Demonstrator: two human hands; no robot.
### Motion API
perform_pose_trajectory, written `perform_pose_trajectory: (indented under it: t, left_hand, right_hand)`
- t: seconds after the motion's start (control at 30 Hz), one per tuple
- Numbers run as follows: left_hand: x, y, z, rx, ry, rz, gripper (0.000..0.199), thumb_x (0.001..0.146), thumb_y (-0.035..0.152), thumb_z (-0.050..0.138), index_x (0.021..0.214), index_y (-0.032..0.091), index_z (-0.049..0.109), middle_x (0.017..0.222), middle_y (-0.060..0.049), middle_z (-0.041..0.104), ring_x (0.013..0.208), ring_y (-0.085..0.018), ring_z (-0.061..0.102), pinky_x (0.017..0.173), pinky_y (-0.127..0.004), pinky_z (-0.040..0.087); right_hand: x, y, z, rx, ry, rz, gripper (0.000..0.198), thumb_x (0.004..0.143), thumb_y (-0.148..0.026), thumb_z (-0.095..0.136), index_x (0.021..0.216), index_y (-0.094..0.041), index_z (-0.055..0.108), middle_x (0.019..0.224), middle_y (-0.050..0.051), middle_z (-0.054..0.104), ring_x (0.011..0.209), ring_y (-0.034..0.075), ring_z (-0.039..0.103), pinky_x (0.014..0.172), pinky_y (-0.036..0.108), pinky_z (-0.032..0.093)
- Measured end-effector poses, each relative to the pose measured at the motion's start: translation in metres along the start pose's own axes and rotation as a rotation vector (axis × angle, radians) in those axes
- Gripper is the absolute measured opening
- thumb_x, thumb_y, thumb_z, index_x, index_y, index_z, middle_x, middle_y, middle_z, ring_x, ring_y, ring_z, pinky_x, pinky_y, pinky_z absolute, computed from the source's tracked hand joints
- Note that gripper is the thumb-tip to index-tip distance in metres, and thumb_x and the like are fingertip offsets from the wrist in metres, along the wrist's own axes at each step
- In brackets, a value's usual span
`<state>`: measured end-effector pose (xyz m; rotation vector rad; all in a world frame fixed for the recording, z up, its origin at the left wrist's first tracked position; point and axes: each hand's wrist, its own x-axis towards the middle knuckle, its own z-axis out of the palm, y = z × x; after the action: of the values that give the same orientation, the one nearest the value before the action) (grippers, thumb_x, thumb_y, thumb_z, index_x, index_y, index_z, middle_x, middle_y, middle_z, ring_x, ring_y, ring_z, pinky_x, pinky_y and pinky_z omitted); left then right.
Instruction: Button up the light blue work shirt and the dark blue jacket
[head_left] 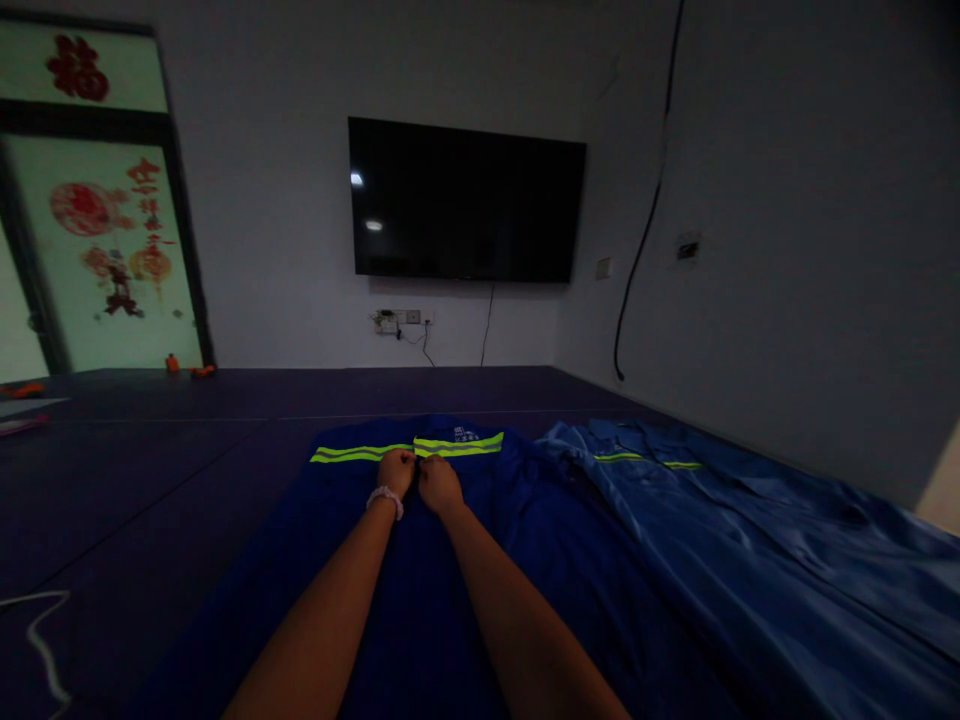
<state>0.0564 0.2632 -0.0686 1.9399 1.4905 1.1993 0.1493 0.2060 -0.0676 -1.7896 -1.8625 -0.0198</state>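
A dark blue work jacket lies spread before me, with a yellow-green reflective stripe across its chest and a small white print above the stripe. My left hand, with a pale band at the wrist, is closed with its fingers pinched at the jacket's front edge, just under the stripe. Right beside it, my right hand pinches the same front edge where the two stripe halves meet. The fingertips of both hands nearly touch. Whatever small part of the jacket lies between them is hidden.
A lighter blue garment with a thin yellow-green stripe lies to the right. On the left, a white cable curls over the dark purple surface. A television hangs on the far wall, and small orange objects stand by the door.
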Motion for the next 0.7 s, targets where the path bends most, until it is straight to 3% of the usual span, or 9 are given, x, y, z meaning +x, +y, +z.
perform_pose_trajectory:
  t: [0.7]
  left_hand:
    - [0.0, -0.001, 0.003, -0.038, 0.029, 0.056, 0.019, 0.074, 0.011, 0.048, 0.075, 0.014, 0.067, 0.085, -0.007, 0.069, 0.082, -0.016, 0.061, 0.076, -0.025, 0.043]
  right_hand:
    - [0.006, 0.011, 0.011, 0.062, 0.041, -0.023, 0.029, 0.075, -0.004, 0.043, 0.089, -0.014, 0.066, 0.102, 0.011, 0.06, 0.097, 0.018, 0.054, 0.082, 0.024, 0.04]
